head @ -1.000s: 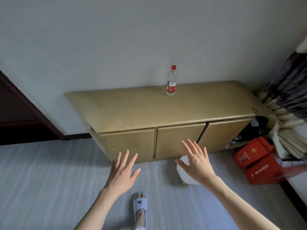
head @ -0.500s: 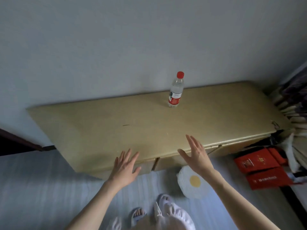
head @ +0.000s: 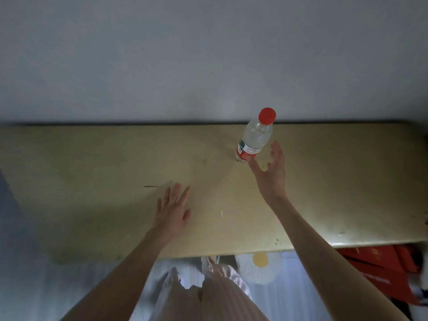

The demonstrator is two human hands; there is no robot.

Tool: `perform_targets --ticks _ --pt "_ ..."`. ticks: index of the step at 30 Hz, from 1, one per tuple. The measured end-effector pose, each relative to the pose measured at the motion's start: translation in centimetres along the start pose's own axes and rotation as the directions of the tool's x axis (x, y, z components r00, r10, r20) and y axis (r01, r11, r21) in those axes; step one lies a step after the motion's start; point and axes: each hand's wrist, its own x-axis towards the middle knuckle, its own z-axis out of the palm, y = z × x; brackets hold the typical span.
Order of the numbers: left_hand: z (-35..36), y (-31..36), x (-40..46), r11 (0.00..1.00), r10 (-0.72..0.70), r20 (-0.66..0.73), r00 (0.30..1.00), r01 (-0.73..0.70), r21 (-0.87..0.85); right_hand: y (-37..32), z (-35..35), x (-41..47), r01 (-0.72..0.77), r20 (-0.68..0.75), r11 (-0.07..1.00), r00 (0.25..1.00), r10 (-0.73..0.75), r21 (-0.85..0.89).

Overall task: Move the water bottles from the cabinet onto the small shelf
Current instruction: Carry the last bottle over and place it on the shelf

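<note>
A clear water bottle (head: 256,135) with a red cap and red label stands upright near the back of the tan cabinet top (head: 92,163), close to the wall. My right hand (head: 271,172) is open just to the right of the bottle's base, thumb and fingers spread, with the thumb tip almost at the label but not gripping it. Over the middle of the cabinet top hovers my left hand (head: 173,209), palm down, fingers apart, holding nothing. No small shelf is in view.
A grey wall rises directly behind the cabinet. On the floor below the cabinet's front edge lie a white round cushion with a yellow centre (head: 259,267) and red boxes (head: 379,262) at the right. My legs in light striped clothing (head: 208,295) are at the bottom.
I have stepped closer, so the cabinet top now fills the view. Both hands moved forward over it, and the right hand reached up beside the bottle.
</note>
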Motion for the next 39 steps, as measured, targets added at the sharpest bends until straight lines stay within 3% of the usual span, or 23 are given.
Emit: perform_targets --ticks 7,12,16,22,28,32,35,39 --pt "1.7 0.6 0.6 0.999 -0.049 0.043 0.998 0.05 -0.014 -1.1 3.0 4.0 0.043 -0.094 0.982 0.995 -0.026 0.184" --pt "1.1 0.3 0.7 0.999 -0.006 0.076 0.997 0.009 -0.044 -1.5 2.8 6.4 0.061 -0.047 0.983 0.997 -0.054 0.17" --pt "1.8 0.2 0.5 0.999 -0.028 0.063 0.998 0.03 -0.037 -1.1 1.5 7.0 0.013 0.052 0.985 0.998 -0.022 0.172" --pt "1.4 -0.3 1.0 1.0 -0.006 0.145 0.989 0.004 0.014 -1.2 -0.1 5.0 -0.08 -0.024 0.977 0.996 0.087 0.198" --pt "-2.4 -1.6 1.4 0.984 0.163 0.258 0.952 -0.175 0.025 -0.8 -3.1 -3.2 -0.217 0.019 0.91 0.974 0.225 0.354" --pt "-5.4 -0.6 -0.4 0.943 0.322 0.213 0.922 -0.332 0.012 -0.5 -5.3 -10.9 -0.252 -0.045 0.887 0.956 0.291 0.387" --pt "-6.6 1.4 -3.3 0.856 0.516 0.104 0.85 -0.507 -0.106 -0.1 -6.5 -17.2 -0.229 -0.155 0.853 0.93 0.334 0.468" --pt "-7.3 4.7 -8.1 0.7 0.714 0.053 0.698 -0.711 -0.064 0.8 -8.6 -25.8 -0.18 -0.314 0.818 0.861 0.399 0.546"
